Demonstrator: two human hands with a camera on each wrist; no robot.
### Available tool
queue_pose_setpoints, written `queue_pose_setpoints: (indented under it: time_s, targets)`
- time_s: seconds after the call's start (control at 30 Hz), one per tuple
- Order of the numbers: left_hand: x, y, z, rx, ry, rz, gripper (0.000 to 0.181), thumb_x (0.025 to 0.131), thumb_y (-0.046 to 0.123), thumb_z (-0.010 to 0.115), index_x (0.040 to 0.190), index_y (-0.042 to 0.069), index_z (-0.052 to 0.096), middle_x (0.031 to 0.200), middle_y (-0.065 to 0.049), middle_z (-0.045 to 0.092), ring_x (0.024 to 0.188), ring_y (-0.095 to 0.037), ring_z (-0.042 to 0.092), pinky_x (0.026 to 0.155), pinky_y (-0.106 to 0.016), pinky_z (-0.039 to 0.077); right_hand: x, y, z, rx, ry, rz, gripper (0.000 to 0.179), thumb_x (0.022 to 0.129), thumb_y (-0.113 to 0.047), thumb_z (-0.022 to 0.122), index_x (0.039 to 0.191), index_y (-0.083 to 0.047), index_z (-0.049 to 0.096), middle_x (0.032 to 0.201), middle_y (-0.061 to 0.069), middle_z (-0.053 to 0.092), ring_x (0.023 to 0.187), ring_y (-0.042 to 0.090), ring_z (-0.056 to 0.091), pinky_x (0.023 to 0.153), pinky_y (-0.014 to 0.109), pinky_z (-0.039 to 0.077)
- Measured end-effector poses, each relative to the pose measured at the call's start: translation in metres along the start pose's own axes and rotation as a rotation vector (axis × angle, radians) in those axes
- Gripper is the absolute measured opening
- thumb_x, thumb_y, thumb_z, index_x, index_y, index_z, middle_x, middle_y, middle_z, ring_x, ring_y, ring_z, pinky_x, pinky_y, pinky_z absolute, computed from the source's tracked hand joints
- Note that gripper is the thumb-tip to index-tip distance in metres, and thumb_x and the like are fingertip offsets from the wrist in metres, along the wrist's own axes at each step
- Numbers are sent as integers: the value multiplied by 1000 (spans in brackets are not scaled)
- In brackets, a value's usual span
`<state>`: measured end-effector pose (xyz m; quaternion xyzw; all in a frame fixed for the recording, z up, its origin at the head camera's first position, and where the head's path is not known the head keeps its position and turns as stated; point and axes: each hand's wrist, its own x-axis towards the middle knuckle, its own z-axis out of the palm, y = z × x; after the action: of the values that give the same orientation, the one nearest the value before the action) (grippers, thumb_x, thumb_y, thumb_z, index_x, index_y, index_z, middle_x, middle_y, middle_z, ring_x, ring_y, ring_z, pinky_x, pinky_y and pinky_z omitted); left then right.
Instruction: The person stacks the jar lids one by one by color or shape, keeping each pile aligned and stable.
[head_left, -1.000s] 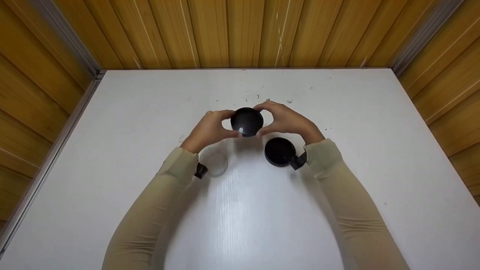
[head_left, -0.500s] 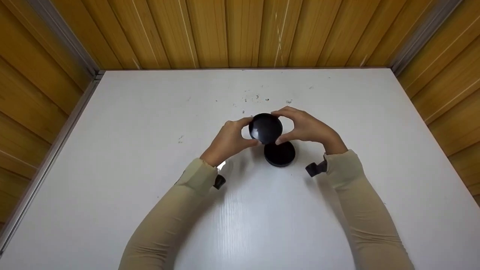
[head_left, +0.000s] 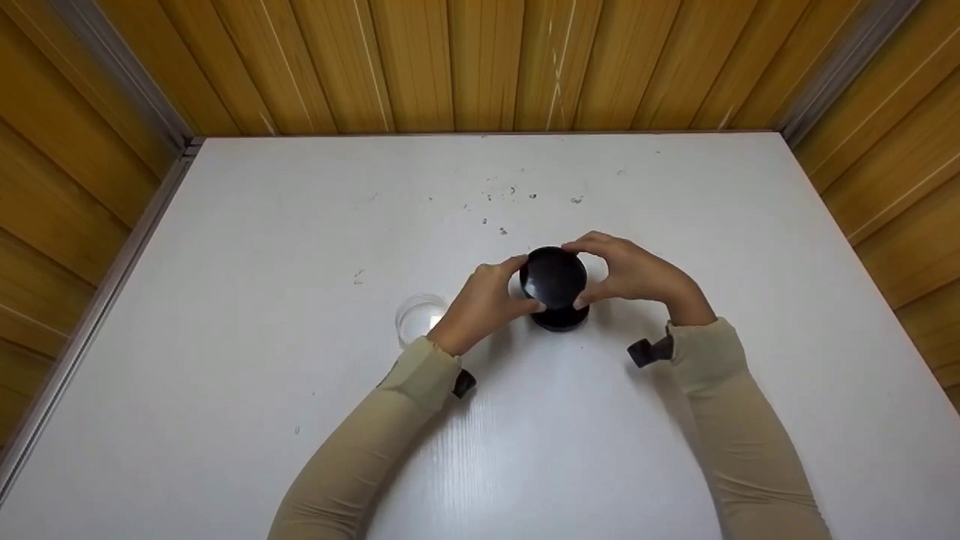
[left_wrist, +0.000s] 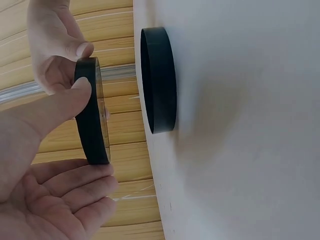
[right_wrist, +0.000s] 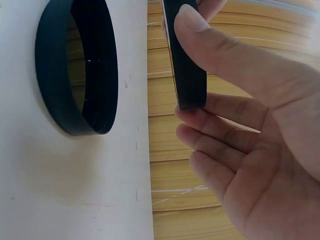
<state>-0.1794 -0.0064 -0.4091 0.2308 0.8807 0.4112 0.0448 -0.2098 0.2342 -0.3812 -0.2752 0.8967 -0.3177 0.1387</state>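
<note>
A round black lid (head_left: 555,276) is held level between both hands, just above a round, shallow black container (head_left: 561,319) on the table. My left hand (head_left: 484,304) pinches the lid's left edge between thumb and fingers. On the opposite edge my right hand (head_left: 645,277) grips it the same way. In the left wrist view the lid (left_wrist: 91,115) and the container (left_wrist: 162,80) stand apart, with a gap between them. Seen from the right wrist, the container (right_wrist: 75,70) has its open side facing the lid (right_wrist: 187,65).
A clear round piece (head_left: 416,315) lies on the white table (head_left: 300,225), partly hidden behind the left hand and wrist. Small dark marks dot the tabletop farther back. Wood-patterned panels (head_left: 480,67) rise along the back and sides.
Both hands have carried the lid right and toward the person, from beside the black container to over it. The clear piece, covered by the left arm half a second ago, shows again.
</note>
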Motion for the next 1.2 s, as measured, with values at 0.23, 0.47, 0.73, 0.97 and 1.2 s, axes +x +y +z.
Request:
queue_pose_setpoints:
  time_s: [0.23, 0.47, 0.73, 0.97, 1.2]
  targets:
    - [-4, 0, 12, -12, -23, -11, 61, 80, 23, 79, 134, 8, 55, 124, -6, 66, 105, -10, 60, 92, -28, 49, -9, 7, 5, -2, -15, 9, 77, 70, -20, 86, 137, -4, 51, 132, 10, 54, 128, 29, 47, 107, 50, 38]
    - [-6, 0, 18, -2, -25, -10, 60, 79, 22, 80, 133, 8, 57, 124, -6, 66, 107, -12, 62, 93, -29, 49, -14, 10, 8, 7, -27, 21, 75, 69, -18, 86, 136, -6, 53, 132, 9, 55, 128, 27, 48, 107, 49, 38]
    - [-11, -1, 20, -20, -15, 5, 59, 78, 22, 81, 131, 8, 58, 122, -6, 67, 104, -12, 62, 91, -29, 49, -17, 8, 10, 14, -42, 32, 77, 69, -19, 87, 136, -8, 53, 131, 7, 55, 127, 26, 48, 108, 47, 38]
    - [-11, -1, 22, -46, -27, 0, 58, 79, 19, 80, 132, 7, 57, 125, -6, 65, 108, -10, 60, 94, -29, 49, -18, 8, 9, 5, -63, 60, 77, 69, -19, 86, 138, -7, 51, 133, 7, 54, 129, 27, 47, 108, 49, 37]
    - [-9, -3, 23, -39, -37, 19, 56, 80, 16, 79, 130, 3, 58, 123, -9, 66, 110, -14, 62, 94, -30, 49, -18, 10, 11, -9, -72, 55, 76, 70, -16, 85, 137, -6, 51, 133, 9, 54, 129, 28, 47, 108, 49, 37]
